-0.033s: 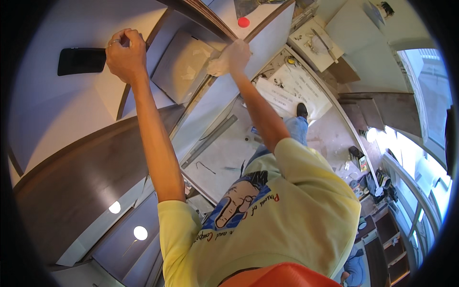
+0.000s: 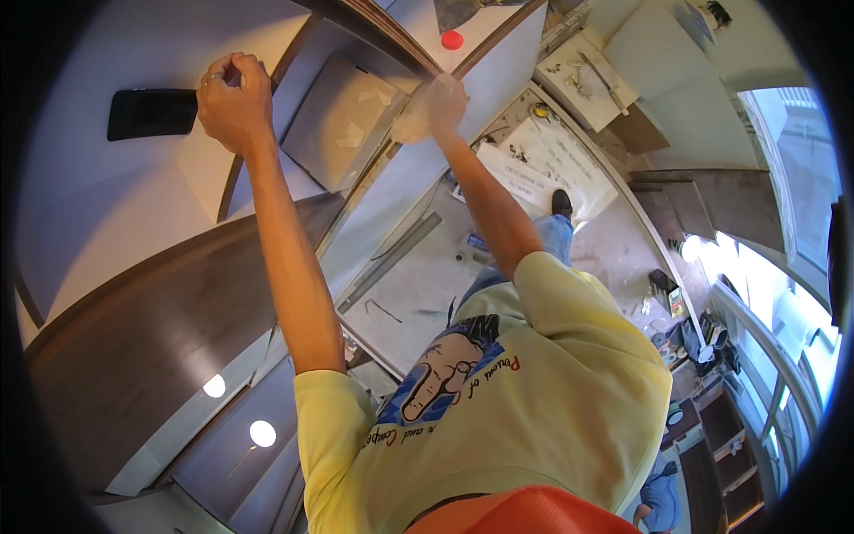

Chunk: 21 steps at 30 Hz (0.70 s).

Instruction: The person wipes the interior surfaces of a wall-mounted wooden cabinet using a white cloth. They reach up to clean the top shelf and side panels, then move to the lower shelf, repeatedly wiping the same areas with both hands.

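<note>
My left hand (image 2: 233,105) is raised at the brown edge of a white cabinet panel (image 2: 160,53), its fingers curled in a pinch. Whatever may be between those fingers is too small to see. Right beside it a black phone (image 2: 151,114) lies on the white surface. My right hand (image 2: 447,102) reaches to the brown-edged front of a divider panel (image 2: 498,71). It is smeared by motion, with a pale, crumpled, cloth-like thing (image 2: 412,123) pressed under the fingers against the edge.
An open compartment with a loose brownish board (image 2: 342,120) lies between my hands. A red disc (image 2: 452,41) sits on the panel beyond. Below are a floor sheet (image 2: 543,165), a small worktable (image 2: 587,80) with tools, and a metal railing (image 2: 769,343). Another person (image 2: 658,498) is at lower right.
My right hand and the pale thing under it have shifted slightly along the panel edge. My left hand stays where it was.
</note>
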Available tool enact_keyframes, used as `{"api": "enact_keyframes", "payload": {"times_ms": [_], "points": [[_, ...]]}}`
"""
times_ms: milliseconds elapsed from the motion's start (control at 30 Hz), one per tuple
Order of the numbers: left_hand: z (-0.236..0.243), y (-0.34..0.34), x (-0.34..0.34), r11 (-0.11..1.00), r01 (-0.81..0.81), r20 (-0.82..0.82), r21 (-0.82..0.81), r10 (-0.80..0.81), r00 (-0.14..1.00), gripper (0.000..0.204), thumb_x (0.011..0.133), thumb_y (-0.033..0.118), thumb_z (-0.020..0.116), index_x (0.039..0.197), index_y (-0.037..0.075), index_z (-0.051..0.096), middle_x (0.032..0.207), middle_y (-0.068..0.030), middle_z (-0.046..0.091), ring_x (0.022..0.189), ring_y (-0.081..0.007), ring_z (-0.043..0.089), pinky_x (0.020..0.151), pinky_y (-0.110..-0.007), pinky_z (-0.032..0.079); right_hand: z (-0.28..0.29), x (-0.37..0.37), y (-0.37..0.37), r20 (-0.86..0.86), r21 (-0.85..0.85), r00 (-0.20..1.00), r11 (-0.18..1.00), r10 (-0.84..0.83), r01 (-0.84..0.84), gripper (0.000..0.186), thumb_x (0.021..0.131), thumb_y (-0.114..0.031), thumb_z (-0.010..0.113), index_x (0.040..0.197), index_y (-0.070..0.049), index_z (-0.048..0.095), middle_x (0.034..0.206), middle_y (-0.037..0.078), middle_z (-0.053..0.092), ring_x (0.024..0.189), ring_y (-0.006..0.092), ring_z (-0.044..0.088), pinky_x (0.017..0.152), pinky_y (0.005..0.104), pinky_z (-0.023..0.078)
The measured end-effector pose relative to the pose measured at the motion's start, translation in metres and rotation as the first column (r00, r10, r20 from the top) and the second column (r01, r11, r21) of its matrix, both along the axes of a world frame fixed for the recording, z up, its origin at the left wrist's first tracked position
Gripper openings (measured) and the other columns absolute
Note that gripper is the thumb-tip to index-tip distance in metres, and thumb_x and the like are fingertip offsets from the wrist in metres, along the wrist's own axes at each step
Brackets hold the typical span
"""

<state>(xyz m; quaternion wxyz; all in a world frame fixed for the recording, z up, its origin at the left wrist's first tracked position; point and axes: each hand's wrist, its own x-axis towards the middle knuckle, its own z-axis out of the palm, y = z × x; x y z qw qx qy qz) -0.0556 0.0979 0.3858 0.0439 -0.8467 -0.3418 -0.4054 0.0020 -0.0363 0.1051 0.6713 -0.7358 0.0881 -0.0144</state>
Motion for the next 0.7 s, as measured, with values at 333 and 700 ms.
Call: {"api": "enact_keyframes", "payload": {"times_ms": [333, 700], "points": [[-0.001, 0.001, 0.005, 1.000, 0.018, 0.035, 0.011, -0.018, 0.999, 0.026, 0.087, 0.031, 0.066, 0.090, 0.009, 0.080, 0.090, -0.0039, 0.078, 0.092, -0.0266, 0.072, 0.080, -0.042, 0.056, -0.001, 0.004, -0.004, 0.009, 0.099, 0.999, 0.994, 0.045, -0.045, 0.021, 0.101, -0.018, 0.061, 0.116, -0.004, 0.063, 0.103, 0.023, 0.071, 0.098, 0.0404, 0.069, 0.085, 0.0467, 0.052], [-0.001, 0.001, 0.003, 1.000, 0.018, 0.005, -0.010, -0.018, 1.000, 0.033, 0.090, 0.040, 0.062, 0.096, 0.013, 0.081, 0.098, -0.0090, 0.079, 0.093, -0.0318, 0.075, 0.082, -0.043, 0.057, 0.014, 0.005, -0.027, -0.122, -0.123, 0.955, 0.950, 0.272, -0.286, 0.026, 0.101, -0.023, 0.064, 0.124, -0.010, 0.064, 0.111, 0.019, 0.072, 0.106, 0.0402, 0.068, 0.090, 0.0460, 0.051]]}}
